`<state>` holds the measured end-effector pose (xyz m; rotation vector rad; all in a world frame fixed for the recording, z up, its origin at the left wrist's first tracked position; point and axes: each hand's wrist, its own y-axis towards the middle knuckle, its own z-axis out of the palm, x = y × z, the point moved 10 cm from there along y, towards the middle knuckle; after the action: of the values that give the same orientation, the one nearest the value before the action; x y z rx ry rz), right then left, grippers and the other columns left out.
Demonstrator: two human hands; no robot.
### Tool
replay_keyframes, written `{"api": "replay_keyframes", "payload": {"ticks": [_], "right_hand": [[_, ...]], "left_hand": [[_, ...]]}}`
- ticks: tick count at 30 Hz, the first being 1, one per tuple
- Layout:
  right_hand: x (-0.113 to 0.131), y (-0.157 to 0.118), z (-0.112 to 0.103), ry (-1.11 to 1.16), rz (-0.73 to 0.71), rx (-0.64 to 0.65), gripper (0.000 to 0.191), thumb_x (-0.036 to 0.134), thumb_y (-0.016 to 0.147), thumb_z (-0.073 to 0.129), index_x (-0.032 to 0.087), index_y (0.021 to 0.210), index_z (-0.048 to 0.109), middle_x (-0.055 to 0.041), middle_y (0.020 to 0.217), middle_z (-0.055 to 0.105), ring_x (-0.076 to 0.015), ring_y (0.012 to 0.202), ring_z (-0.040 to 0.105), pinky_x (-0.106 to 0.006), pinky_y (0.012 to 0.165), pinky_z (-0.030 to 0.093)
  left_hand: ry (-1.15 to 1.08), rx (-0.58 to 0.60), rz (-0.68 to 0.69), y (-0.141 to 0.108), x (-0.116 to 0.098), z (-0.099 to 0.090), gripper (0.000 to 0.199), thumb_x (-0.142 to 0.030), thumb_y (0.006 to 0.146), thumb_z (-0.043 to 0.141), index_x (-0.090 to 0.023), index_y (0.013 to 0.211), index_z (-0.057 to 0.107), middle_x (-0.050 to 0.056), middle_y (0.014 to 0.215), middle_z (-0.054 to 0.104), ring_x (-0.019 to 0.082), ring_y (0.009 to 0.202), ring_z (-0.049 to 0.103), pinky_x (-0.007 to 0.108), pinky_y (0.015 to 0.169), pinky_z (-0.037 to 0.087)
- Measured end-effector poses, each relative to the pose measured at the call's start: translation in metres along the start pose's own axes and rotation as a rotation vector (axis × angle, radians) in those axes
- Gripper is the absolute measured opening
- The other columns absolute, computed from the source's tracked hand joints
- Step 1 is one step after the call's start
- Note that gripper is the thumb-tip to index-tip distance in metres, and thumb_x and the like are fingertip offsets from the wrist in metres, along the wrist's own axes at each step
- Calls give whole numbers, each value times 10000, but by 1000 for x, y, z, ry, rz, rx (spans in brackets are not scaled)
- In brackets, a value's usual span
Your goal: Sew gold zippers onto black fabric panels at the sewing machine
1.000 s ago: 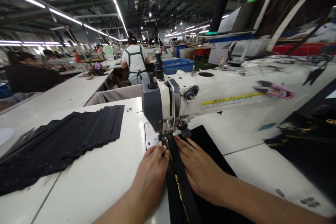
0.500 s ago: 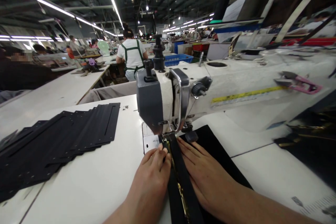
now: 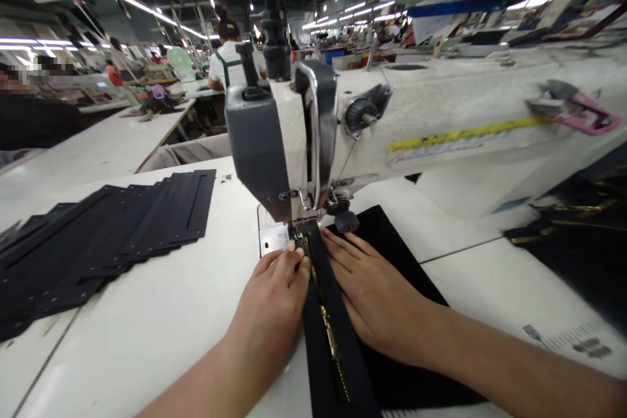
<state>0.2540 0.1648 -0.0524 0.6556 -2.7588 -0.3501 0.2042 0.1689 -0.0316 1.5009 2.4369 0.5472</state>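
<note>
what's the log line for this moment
left hand: on cloth beside zipper | right hand: flat on cloth, opposite side | sewing machine: over zipper's far end

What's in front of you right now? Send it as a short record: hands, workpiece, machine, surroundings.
Left hand: fingertips on the zippered black strip, near the needle area
Right hand: flat, fingers along the strip's right side, over a black sheet
Zipper: gold-coloured, running lengthwise toward the machine
Sewing machine: white arm with dark grey head cover; yellow measuring strip and pink-handled snips on the arm
Left side: overlapping black panels on the white table
</note>
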Motion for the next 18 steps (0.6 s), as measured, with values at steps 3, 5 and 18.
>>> {"api": "replay_keyframes", "payload": {"ticks": [3,5,18], "right_hand": [[1,0,-1,-17,-14,-14,468,125,813,375,93,1277,423,-137,1364,368,-234,1294,246,-452,1060,222],[1,0,-1,-21,-20,-15,468,130,814,376,90,1278,421,-135,1368,363,-232,1295,243,-447,1059,223],[1,2,-3,10,-30,-58,489,131,811,395,118,1300,403,-142,1342,398,-234,1258,324,-463,1032,259]], "left_hand": [[-26,11,-10,1,0,-1,257,-55,845,363,-70,1013,557,153,996,585,238,984,552,412,827,498],[-17,18,-11,1,0,-1,258,-49,842,367,-67,1020,554,154,997,582,242,991,544,407,820,497],[-35,65,-33,2,8,2,222,-65,819,427,-111,987,565,113,980,586,219,916,561,382,811,481]]}}
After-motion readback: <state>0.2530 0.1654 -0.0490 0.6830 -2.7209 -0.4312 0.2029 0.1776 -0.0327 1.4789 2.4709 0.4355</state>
